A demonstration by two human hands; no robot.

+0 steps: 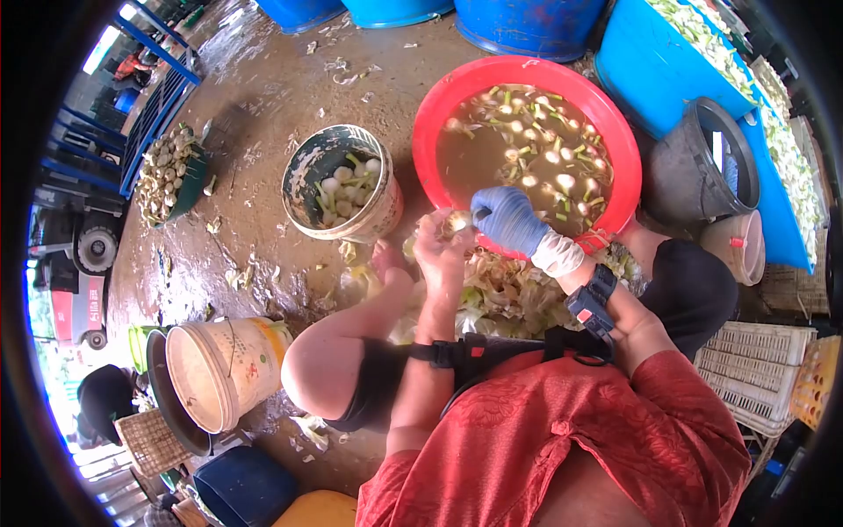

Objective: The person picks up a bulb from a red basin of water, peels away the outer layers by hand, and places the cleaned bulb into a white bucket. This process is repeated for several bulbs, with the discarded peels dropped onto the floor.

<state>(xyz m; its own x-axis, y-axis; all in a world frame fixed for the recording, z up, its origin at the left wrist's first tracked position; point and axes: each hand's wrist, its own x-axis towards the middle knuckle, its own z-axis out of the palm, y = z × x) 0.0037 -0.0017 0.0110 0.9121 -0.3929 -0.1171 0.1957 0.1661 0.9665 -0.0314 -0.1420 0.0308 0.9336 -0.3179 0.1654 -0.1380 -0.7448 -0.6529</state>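
Item: onion bulb (457, 221), just near of red basin (518, 66). Bare left hand (443, 252) clenched round it; gloved right hand (507, 218) pinching its skin. Advice: grip firmly, strip outer layers only, over scrap heap (505, 294).

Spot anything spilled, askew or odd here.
A cream bucket lies tipped on its side at lower left, and leafy trimmings are piled and strewn across the wet floor, outside any container.
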